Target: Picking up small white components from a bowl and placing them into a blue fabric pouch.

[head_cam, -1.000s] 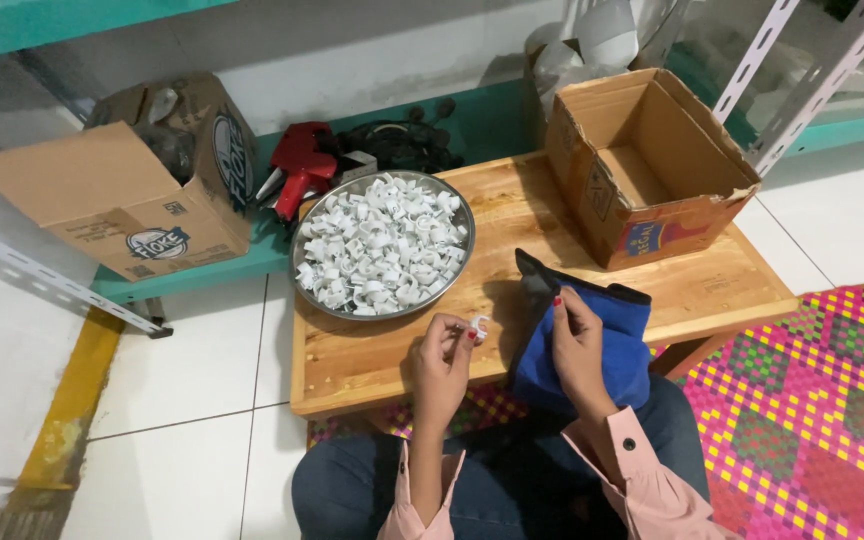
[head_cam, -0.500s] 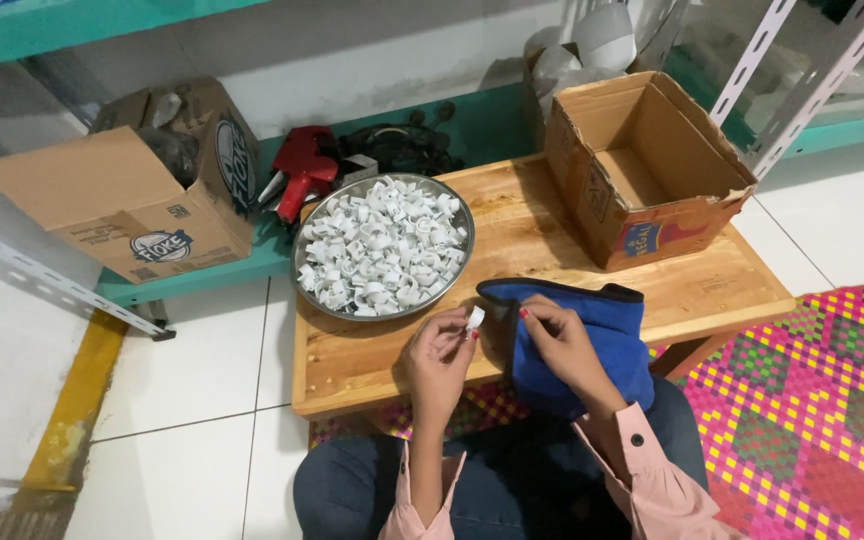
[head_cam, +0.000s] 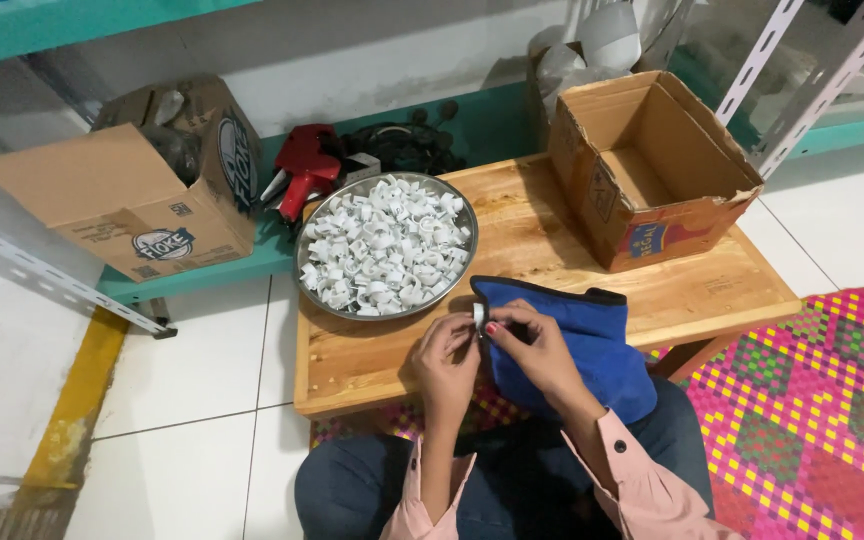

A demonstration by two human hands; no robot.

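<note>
Left hand (head_cam: 444, 352) and right hand (head_cam: 532, 345) meet above the wooden counter (head_cam: 372, 360), both pinching one small white piece (head_cam: 478, 316) between fingertips. Blue cloth (head_cam: 582, 335) lies under the right hand. Metal tray (head_cam: 304, 290) of white pieces just beyond; open cardboard box (head_cam: 652, 160) at right.

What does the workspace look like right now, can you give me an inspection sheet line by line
Surface: low wooden table, bare wood at its front edge.
Job's things: small white piece pinched between both hands; round metal tray heaped with similar white pieces; blue cloth under the right hand.
Clutter: open empty cardboard box on the table.
Grippers: left hand and right hand meet at the piece.
Cables: nothing seen.
Surroundings: red tool, second cardboard box, patterned mat.
</note>
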